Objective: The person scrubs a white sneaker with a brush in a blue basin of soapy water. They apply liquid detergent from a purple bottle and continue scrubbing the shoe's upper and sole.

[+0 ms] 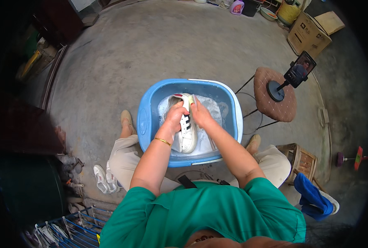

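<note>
A blue plastic basin (144, 107) with a pale handle stands on the floor between my knees. Soapy water (207, 144) with white suds covers its bottom. My left hand (175, 116) grips a white sneaker (188, 136) by its opening, toe towards me. Dark stripes cross the shoe's side, and a red patch shows at its heel. In my right hand (201, 113) is a scrub brush (192, 99), its pale bristles against the shoe near the heel. My fingers hide part of the brush. Another pale item, partly hidden, lies in the suds left of the sneaker.
A phone (300, 69) on a round-based stand rests on a brown padded stool (272, 110) at the right. Behind it is a cardboard box (309, 34). White shoes (103, 179) sit by my left leg. A wooden stool (301, 159) and blue cloth (312, 197) are at lower right.
</note>
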Motion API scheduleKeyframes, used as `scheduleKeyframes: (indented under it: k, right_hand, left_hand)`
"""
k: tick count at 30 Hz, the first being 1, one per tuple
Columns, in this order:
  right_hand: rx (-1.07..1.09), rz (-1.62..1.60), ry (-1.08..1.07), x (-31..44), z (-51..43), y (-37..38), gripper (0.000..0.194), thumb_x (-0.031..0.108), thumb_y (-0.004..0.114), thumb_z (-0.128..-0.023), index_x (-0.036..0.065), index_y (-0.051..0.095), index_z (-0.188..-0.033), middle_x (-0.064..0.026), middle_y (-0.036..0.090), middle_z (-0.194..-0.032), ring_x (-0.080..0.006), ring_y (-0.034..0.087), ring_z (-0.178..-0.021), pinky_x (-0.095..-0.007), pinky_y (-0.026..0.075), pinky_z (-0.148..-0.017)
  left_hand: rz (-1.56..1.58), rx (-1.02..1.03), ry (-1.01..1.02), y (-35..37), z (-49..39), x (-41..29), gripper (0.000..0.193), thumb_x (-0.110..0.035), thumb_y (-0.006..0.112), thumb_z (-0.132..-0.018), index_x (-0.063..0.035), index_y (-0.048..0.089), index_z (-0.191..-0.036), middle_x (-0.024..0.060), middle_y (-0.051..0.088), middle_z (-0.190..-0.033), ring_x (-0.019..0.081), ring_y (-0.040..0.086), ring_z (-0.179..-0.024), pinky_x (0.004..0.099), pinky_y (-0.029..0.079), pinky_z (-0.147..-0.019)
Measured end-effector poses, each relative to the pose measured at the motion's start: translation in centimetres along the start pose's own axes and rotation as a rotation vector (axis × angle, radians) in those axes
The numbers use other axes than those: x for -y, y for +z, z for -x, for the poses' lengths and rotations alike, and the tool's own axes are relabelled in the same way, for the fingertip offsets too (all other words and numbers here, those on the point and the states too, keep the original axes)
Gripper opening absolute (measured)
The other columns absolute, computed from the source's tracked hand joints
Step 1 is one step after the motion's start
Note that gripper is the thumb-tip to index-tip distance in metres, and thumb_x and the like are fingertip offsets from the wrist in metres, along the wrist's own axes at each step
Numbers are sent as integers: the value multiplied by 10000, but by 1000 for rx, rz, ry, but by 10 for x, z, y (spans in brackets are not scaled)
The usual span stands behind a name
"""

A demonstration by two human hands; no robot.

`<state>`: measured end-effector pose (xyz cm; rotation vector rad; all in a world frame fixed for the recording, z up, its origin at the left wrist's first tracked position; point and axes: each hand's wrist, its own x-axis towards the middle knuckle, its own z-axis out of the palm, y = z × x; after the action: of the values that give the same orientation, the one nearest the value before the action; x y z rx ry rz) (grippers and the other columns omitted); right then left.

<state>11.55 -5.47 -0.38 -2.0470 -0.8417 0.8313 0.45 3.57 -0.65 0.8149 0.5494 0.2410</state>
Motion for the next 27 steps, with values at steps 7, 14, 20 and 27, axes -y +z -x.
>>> scheduleKeyframes:
  k: [7, 14, 20, 27]
  right_hand:
    - [-23, 95, -61, 20, 18, -23, 573, 343, 365, -989, 93, 289, -1499, -338, 596, -1153, -489, 587, -1061, -508, 458, -943]
    - [-287, 69, -141, 27, 18, -39, 579, 347, 396, -987, 67, 303, -1485, -348, 622, -1048, -503, 595, -1010, -528, 475, -884]
    - [-158, 40, -284, 30, 48, -34, 609, 344, 402, -994, 78, 233, -1515, -343, 634, -987, -501, 613, -939, -521, 486, -810]
    - [-133, 170, -364, 48, 87, -15, 624, 306, 409, -993, 71, 186, -1525, -324, 638, -882, -485, 634, -817, -536, 494, -765]
  left_hand:
    - [27, 121, 100, 15, 15, -7, 592, 42, 482, -716, 2, 509, -1306, 98, 628, -1116, 189, 641, -942, 295, 528, -820]
    - [11, 248, 114, 27, 30, -7, 663, 42, 508, -685, 18, 478, -1347, 63, 602, -1176, 144, 593, -1017, 263, 480, -884]
    - [103, 223, 89, 15, 27, -10, 489, -68, 529, -820, -30, 506, -1307, 101, 598, -1231, 219, 570, -1127, 378, 422, -1018]
    - [284, 221, 277, 15, 29, -4, 344, -279, 481, -963, -41, 591, -1185, 95, 645, -1123, 212, 610, -1041, 370, 470, -939]
